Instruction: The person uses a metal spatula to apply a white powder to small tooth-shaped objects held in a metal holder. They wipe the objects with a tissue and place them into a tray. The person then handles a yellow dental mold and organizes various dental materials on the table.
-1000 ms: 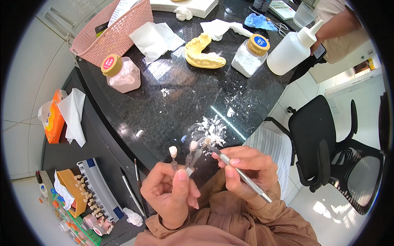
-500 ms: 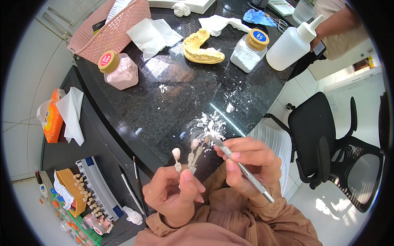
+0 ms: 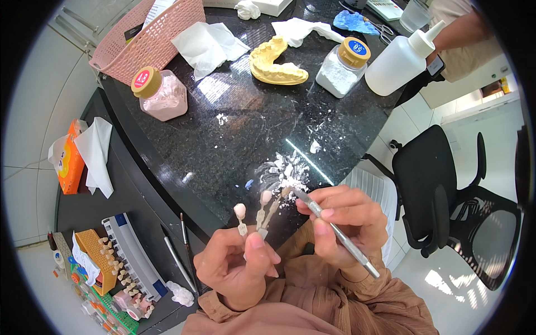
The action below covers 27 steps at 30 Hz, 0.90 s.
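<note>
My left hand [image 3: 237,268] pinches a fan of tooth shade tabs between thumb and fingers. Their tips point away from me: a pale pinkish tooth [image 3: 239,210] on the left, another pinkish tooth [image 3: 265,197] in the middle, and a browner tab [image 3: 286,191] on the right. In my right hand [image 3: 354,220] is a slim metal craft knife [image 3: 347,241], held like a pen. Its blade end is beside the browner tab; whether they touch I cannot tell. Beyond the tips, white shavings and powder [image 3: 287,167] lie scattered on the black stone worktop [image 3: 184,145].
Farther back stand a jar of pink powder [image 3: 164,100], a yellow dental cast [image 3: 273,64], a jar of white powder [image 3: 338,72] and a white squeeze bottle [image 3: 393,67]. A shade guide rack [image 3: 134,251] and brush [image 3: 184,229] lie left. Another person's arm [image 3: 458,33] shows at upper right.
My right hand and the knife have shifted slightly to the right. The browner tab has moved a little right too, while my left hand stays nearly in place.
</note>
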### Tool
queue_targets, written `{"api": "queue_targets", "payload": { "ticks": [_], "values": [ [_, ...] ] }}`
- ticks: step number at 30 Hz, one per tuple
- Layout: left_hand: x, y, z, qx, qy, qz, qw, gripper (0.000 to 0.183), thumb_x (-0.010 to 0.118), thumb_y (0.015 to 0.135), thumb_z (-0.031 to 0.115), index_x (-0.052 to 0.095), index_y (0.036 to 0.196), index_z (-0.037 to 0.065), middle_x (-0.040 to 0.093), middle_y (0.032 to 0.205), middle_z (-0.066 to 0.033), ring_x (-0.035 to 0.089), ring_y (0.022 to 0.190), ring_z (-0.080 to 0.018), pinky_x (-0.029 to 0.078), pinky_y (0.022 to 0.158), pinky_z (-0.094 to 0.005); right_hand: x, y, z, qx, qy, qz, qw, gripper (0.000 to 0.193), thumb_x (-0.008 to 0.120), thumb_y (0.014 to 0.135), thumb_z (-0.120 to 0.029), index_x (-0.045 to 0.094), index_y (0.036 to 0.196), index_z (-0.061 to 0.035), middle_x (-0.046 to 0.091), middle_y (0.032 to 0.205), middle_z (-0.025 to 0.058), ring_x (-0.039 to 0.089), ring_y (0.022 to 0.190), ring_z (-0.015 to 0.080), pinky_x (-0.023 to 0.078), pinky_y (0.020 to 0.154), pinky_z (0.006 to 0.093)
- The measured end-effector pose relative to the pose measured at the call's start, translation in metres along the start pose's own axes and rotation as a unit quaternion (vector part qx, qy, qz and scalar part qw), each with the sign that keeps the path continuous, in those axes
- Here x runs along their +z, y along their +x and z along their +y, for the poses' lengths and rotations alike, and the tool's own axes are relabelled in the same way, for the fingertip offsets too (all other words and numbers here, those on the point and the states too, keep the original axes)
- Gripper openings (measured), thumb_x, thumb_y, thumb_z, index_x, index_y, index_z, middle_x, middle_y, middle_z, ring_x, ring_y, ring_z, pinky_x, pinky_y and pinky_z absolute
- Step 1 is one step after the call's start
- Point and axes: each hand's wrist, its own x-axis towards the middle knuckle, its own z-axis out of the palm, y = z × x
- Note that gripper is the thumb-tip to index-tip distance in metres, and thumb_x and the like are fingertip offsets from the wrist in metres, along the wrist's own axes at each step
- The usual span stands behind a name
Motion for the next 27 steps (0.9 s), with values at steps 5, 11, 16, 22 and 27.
{"api": "queue_targets", "payload": {
  "ticks": [5,11,16,22,27],
  "values": [
    [0.001,0.001,-0.001,-0.003,-0.001,-0.005,1.0,0.015,0.06,0.093,0.005,0.057,0.083,-0.006,0.064,0.06,-0.0123,0.059,0.047,-0.0092,0.046,0.041,-0.0215,-0.008,0.003,0.0,-0.026,-0.021,-0.045,0.998,0.023,0.063,0.083,0.003,0.05,0.102,0.0015,0.059,0.083,0.0168,0.067,0.079,0.0307,0.061,0.066,0.0385],
    [-0.002,-0.001,0.001,0.006,0.003,-0.005,1.0,0.016,0.06,0.094,0.007,0.057,0.085,-0.006,0.064,0.06,-0.0125,0.058,0.047,-0.0094,0.046,0.041,-0.0218,0.0,-0.001,-0.004,0.049,-0.004,0.023,0.999,0.017,0.062,0.086,-0.001,0.049,0.097,0.0016,0.062,0.083,0.0202,0.067,0.068,0.0234,0.059,0.061,0.0329],
    [-0.001,0.002,-0.004,0.006,-0.033,-0.001,0.999,0.019,0.059,0.096,0.011,0.055,0.087,-0.005,0.063,0.06,-0.0128,0.058,0.045,-0.0102,0.045,0.04,-0.0226,-0.017,0.003,-0.031,0.214,0.011,0.059,0.975,0.013,0.066,0.086,0.0,0.056,0.093,0.0035,0.067,0.083,0.0158,0.067,0.075,0.0163,0.055,0.065,0.0274],
    [0.005,0.001,-0.001,0.019,-0.026,0.032,0.999,0.031,0.056,0.098,0.022,0.049,0.08,-0.003,0.055,0.061,-0.009,0.043,0.032,-0.0071,0.029,0.026,-0.0203,-0.013,-0.005,-0.018,0.272,-0.018,0.068,0.96,0.013,0.068,0.087,-0.003,0.057,0.093,0.003,0.068,0.078,0.0102,0.064,0.071,0.0099,0.05,0.064,0.0217],
    [0.001,0.004,0.0,-0.031,-0.055,0.013,0.998,0.016,0.057,0.096,0.007,0.054,0.084,-0.004,0.063,0.06,-0.012,0.055,0.043,-0.0093,0.041,0.038,-0.0207,-0.013,-0.002,-0.014,0.28,0.056,0.115,0.952,0.013,0.067,0.088,-0.004,0.057,0.092,0.0019,0.066,0.079,0.01,0.063,0.068,0.0091,0.049,0.062,0.0205]
  ]
}}
